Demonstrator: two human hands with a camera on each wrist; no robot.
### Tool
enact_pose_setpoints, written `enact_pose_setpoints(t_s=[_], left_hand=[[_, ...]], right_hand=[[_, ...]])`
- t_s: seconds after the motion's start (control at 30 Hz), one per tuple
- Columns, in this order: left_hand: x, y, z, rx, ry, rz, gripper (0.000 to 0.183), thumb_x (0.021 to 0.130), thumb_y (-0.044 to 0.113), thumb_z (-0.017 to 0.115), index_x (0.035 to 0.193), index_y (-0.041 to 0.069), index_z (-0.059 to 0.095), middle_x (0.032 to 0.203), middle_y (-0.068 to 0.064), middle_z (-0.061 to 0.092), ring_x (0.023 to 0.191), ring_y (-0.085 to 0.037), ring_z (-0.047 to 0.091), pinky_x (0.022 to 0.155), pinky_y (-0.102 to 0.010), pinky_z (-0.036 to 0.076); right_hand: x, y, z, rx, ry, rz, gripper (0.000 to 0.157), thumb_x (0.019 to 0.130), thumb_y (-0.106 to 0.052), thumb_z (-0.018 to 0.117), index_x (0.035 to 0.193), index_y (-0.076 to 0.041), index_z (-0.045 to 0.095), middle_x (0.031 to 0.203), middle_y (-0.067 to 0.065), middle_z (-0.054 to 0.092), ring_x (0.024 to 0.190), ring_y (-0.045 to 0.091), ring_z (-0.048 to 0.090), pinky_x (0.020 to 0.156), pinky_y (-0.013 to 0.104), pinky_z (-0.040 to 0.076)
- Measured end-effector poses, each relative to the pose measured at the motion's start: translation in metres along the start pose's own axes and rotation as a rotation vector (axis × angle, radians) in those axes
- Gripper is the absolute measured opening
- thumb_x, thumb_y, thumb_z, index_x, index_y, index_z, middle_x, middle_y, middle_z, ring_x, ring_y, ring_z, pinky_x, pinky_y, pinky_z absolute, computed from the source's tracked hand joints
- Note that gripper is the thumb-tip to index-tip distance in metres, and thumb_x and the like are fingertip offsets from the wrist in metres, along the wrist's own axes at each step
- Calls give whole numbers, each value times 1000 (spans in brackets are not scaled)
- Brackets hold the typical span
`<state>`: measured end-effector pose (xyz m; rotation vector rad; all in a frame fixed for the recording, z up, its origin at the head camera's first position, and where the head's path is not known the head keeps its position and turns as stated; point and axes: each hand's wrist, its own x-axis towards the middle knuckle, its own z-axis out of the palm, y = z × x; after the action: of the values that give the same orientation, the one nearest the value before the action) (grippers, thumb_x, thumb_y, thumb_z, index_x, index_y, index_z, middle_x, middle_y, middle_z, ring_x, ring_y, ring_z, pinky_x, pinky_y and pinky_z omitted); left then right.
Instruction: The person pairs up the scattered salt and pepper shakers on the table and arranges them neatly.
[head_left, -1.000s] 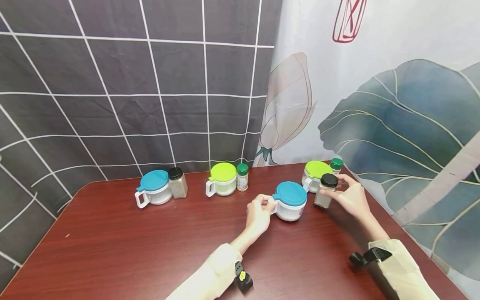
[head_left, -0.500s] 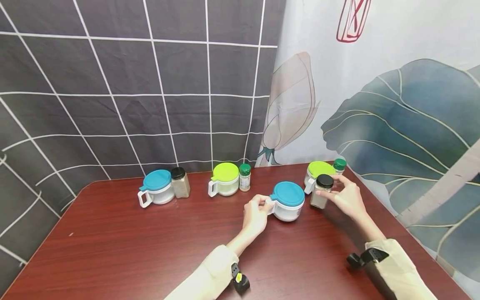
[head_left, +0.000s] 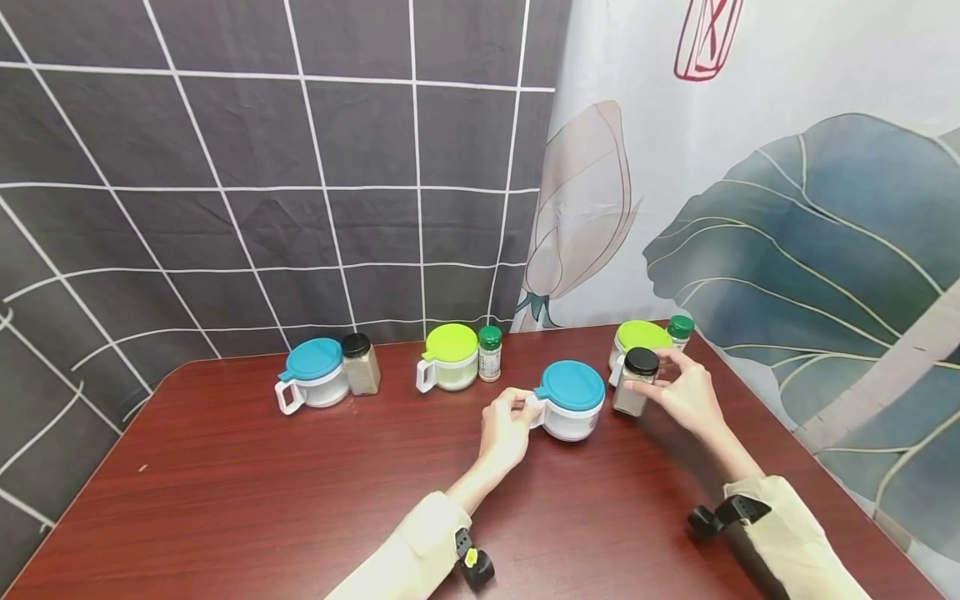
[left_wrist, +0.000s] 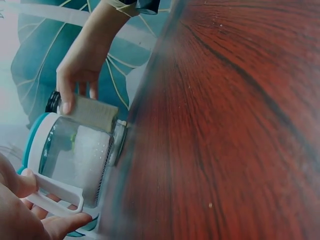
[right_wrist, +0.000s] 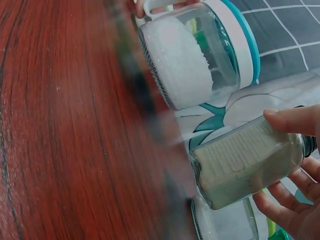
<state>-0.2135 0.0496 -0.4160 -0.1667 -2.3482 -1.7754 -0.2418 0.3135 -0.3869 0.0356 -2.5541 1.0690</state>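
My left hand (head_left: 505, 429) grips the white handle of a blue-lidded seasoning jar (head_left: 572, 400). White grains fill part of this clear jar, as the right wrist view shows. My right hand (head_left: 687, 396) holds a square spice bottle (right_wrist: 245, 162) with a black cap between thumb and fingers. Pale powder shows through the bottle's side. It is upright, just right of the blue-lidded jar, with a narrow gap between them in the head view. Behind the bottle stands a green-lidded seasoning jar (head_left: 643, 335), partly hidden, with a green-capped shaker (head_left: 680, 329) beside it.
At the back left stand another blue-lidded jar (head_left: 313, 372) and a black-capped bottle (head_left: 361, 367). Near the back middle are a green-lidded jar (head_left: 452, 357) and a green-capped shaker (head_left: 490, 354). All are on the reddish wooden table (head_left: 300, 500), with a grey gridded cloth (head_left: 360, 167) behind.
Both hands have shifted slightly left, carrying the blue-lidded jar and the black-capped bottle along. The bottle covers more of the green-lidded jar's handle. The grips look the same.
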Motion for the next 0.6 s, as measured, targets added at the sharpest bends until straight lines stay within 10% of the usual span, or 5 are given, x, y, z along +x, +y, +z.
enact_pose_setpoints(t_s=[0.6], left_hand=[[-1, -2, -13, -15, 0, -37, 13, 87, 16, 68, 96, 5, 69, 92, -11, 74, 87, -19, 70, 74, -26, 53]], right_hand=[[0, -6, 13, 8, -22, -16, 61, 72, -25, 84, 119, 2, 57, 102, 19, 64, 78, 15, 63, 64, 8, 45]])
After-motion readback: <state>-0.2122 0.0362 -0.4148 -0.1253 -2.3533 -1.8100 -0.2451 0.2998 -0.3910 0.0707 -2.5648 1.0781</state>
